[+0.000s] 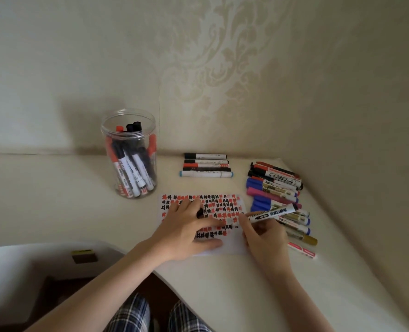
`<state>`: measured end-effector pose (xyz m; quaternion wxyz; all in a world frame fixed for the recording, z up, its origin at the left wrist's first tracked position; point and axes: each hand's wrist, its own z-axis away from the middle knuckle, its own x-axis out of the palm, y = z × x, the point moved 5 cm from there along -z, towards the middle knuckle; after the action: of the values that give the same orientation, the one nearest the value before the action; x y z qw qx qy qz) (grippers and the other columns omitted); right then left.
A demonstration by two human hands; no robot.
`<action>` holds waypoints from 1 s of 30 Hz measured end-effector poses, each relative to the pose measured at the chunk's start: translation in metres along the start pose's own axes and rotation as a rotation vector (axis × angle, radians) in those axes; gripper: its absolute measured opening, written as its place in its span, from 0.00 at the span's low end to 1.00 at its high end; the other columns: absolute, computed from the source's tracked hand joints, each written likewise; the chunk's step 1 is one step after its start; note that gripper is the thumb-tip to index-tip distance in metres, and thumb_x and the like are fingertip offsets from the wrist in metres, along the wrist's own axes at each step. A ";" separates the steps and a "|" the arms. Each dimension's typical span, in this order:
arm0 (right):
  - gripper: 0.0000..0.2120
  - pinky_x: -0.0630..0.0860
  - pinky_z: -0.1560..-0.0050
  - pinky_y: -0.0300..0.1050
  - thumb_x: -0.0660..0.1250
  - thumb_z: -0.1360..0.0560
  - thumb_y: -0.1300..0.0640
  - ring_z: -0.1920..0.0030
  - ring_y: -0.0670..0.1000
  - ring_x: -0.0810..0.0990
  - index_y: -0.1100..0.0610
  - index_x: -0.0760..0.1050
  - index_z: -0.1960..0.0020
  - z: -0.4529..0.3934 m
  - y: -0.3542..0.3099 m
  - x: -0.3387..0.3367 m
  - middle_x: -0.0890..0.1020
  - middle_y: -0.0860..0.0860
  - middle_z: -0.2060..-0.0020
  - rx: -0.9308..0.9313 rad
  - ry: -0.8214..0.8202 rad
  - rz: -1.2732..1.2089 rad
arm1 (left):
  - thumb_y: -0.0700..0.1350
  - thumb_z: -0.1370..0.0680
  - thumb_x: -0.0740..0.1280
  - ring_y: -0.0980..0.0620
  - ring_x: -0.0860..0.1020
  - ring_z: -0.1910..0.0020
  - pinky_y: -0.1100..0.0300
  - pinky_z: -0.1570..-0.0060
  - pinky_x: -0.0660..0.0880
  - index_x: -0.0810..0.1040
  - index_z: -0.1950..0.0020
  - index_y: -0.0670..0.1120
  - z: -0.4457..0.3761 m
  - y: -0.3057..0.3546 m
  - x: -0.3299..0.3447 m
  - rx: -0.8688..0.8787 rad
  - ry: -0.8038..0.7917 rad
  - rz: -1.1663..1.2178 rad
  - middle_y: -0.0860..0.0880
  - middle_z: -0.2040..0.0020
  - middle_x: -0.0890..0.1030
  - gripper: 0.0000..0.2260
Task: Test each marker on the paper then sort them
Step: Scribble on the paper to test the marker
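On paper (232,248): left hand (186,228) spread flat, right hand (263,236) pinching one marker (273,213).

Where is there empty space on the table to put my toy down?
Bare table lies left of the jar, and nearer, below the paper. It is crowded on the right, where the pile of markers lies, and behind the paper, where the row of markers sits.
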<state>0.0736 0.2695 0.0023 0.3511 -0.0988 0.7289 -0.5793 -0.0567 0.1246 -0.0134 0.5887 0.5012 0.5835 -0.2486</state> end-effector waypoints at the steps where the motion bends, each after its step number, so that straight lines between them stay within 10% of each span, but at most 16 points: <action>1: 0.13 0.71 0.74 0.33 0.72 0.26 0.52 0.75 0.42 0.75 0.60 0.77 0.62 0.000 0.000 0.000 0.81 0.51 0.72 -0.004 0.000 -0.008 | 0.72 0.26 0.54 0.51 0.62 0.39 0.49 0.35 0.62 0.72 0.34 0.67 0.000 0.001 0.000 0.006 -0.001 -0.017 0.52 0.39 0.68 0.24; 18: 0.12 0.75 0.69 0.46 0.73 0.27 0.49 0.69 0.48 0.79 0.56 0.79 0.63 -0.005 0.013 0.002 0.82 0.48 0.70 -0.120 0.006 0.109 | 0.72 0.26 0.52 0.49 0.64 0.39 0.48 0.37 0.64 0.72 0.34 0.67 0.000 0.000 0.004 -0.001 0.000 -0.062 0.50 0.40 0.68 0.25; 30: 0.12 0.70 0.73 0.36 0.73 0.27 0.51 0.72 0.41 0.74 0.57 0.77 0.64 -0.005 0.012 0.004 0.79 0.48 0.71 -0.121 0.015 0.113 | 0.73 0.26 0.51 0.48 0.65 0.41 0.51 0.40 0.64 0.72 0.34 0.68 -0.001 -0.001 0.004 0.000 0.009 -0.069 0.49 0.41 0.69 0.25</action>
<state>0.0713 0.2747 -0.0096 0.3715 -0.0742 0.7694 -0.5143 -0.0568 0.1260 -0.0173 0.5771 0.4817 0.6032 -0.2666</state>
